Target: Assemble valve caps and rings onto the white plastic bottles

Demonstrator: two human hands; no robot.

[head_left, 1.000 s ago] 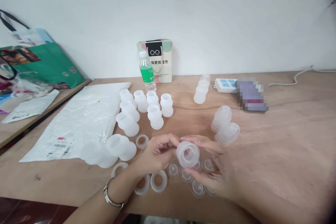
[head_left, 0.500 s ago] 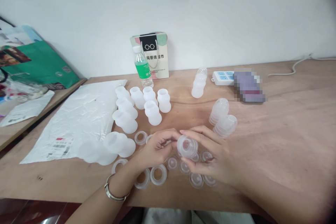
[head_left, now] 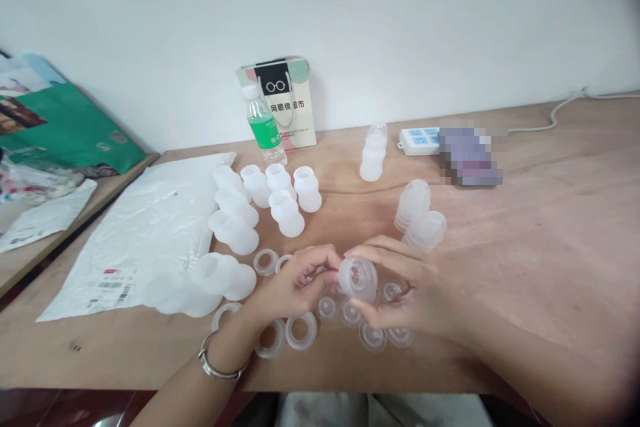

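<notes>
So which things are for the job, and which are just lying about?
Likely the job:
clear piece in the right hand
rings
small clear discs
white bottles
clear caps

Likely just lying about:
water bottle
paper bag
power strip
white packet
green bag

Behind the table (head_left: 525, 247) rises a plain, pale wall (head_left: 400, 27), white with a cool grey-blue cast, meeting the table's far edge. The table's top is reddish-brown wood with faint grain lines. Left of the table stands another wooden surface (head_left: 23, 264), its edge running alongside. Below the table's near edge, toward its left end, lies a dark red, glossy tiled floor (head_left: 65, 408). Soft light falls across the table.
</notes>
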